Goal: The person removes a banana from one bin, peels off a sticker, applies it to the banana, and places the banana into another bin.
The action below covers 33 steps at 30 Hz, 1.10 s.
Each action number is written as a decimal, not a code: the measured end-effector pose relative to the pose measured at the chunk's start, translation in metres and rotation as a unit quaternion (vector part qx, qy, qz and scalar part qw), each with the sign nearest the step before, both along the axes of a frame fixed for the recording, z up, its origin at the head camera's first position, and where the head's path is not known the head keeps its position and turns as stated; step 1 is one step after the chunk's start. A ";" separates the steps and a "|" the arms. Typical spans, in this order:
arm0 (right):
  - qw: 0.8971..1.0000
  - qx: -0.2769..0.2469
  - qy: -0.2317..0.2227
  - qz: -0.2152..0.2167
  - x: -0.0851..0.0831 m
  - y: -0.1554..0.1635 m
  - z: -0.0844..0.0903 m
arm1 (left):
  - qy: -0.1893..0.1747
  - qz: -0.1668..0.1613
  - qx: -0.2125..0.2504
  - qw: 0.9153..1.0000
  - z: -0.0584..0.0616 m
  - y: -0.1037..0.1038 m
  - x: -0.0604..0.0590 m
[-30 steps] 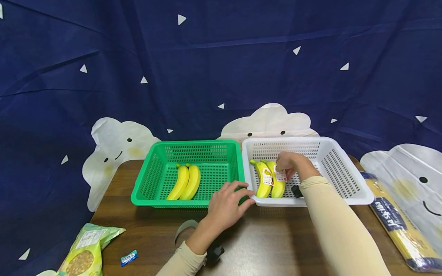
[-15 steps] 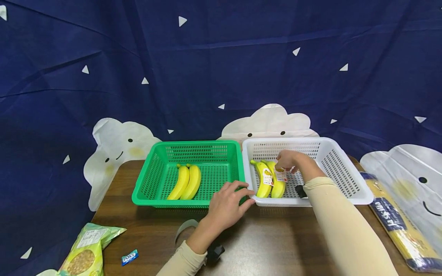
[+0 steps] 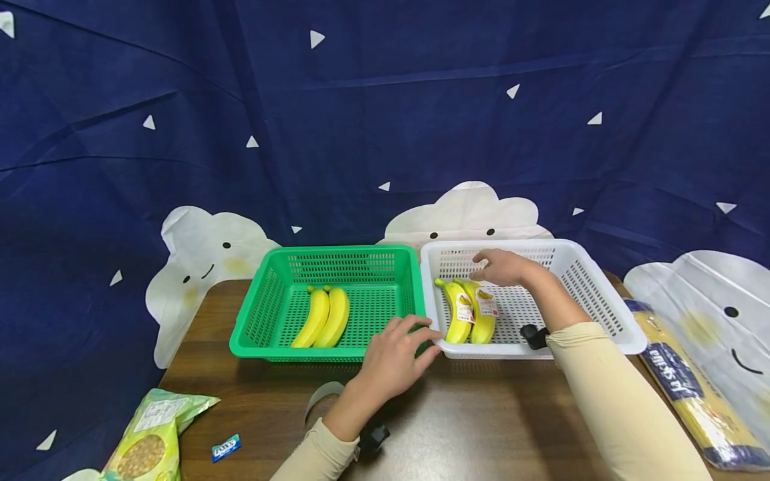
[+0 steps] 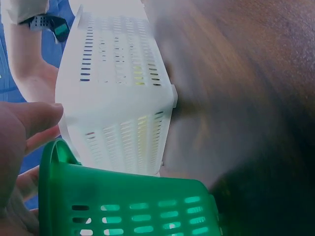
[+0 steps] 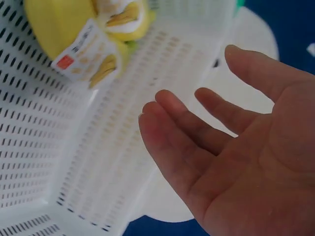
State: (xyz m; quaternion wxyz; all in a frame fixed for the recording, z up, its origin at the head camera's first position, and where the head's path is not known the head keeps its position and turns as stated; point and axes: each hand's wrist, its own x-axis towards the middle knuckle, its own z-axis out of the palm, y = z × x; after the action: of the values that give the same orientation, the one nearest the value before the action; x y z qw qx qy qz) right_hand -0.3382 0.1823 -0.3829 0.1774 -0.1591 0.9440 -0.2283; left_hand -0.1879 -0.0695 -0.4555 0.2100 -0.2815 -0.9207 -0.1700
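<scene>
1. The right hand (image 3: 504, 266) hovers inside the white basket (image 3: 607, 300), fingers spread and loose, holding nothing; the right wrist view shows the palm (image 5: 256, 162) bare and turned toward the basket's wall.
2. The left hand (image 3: 394, 357) rests on the bench (image 3: 469, 427) with its fingers lying relaxed and straight against the white basket's near left corner, where that corner meets the green basket (image 3: 265, 314). In the left wrist view a fingertip (image 4: 29, 118) sits just at the green rim (image 4: 54, 162). The hand seems placed there to steady the baskets, though that is a judgement.
3. The labelled bananas (image 3: 470, 310), a pair with paper tags, lie flat on the white basket's floor against its left wall, stems pointing to the far wall. They lie just below and nearer than the right hand's fingertips, not touching them, and across the rim from the left hand.
4. A second pair, the plain bananas (image 3: 325, 317), lies in the green basket, which stands touching the white basket's left side.
5. Well to the left of the white basket, at the bench's near edge, lie a snack bag (image 3: 150, 434) and a small blue packet (image 3: 225, 447); to its right lies a long yellow package (image 3: 692, 387).
6. Behind the white basket hangs a dark blue backdrop (image 3: 385, 120) with white clouds.
</scene>
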 end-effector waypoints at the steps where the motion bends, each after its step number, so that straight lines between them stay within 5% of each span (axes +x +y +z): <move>1: 1.000 -0.006 0.009 0.002 0.004 -0.001 0.002 | -0.001 -0.001 -0.001 1.000 0.000 0.000 0.000; 8: 0.996 -0.036 0.071 0.030 0.039 -0.003 0.005 | -0.010 -0.011 -0.009 1.000 0.002 -0.002 -0.001; 19: 0.984 -0.107 0.120 0.072 0.089 -0.008 -0.018 | -0.020 -0.019 -0.008 1.000 0.003 -0.003 -0.002; 28: 0.978 -0.159 0.075 0.109 0.108 -0.003 -0.041 | -0.026 -0.013 -0.008 1.000 0.004 -0.002 0.000; 33: 0.975 -0.161 0.088 0.123 0.109 0.001 -0.051 | -0.023 -0.011 -0.010 1.000 0.004 -0.001 0.000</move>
State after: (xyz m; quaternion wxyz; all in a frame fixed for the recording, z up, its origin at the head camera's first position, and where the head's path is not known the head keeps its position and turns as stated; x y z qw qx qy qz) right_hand -0.2293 0.1832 -0.4334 0.0921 -0.3195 0.8800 -0.3392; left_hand -0.1877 -0.0708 -0.4517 0.1837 -0.2899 -0.9238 -0.1698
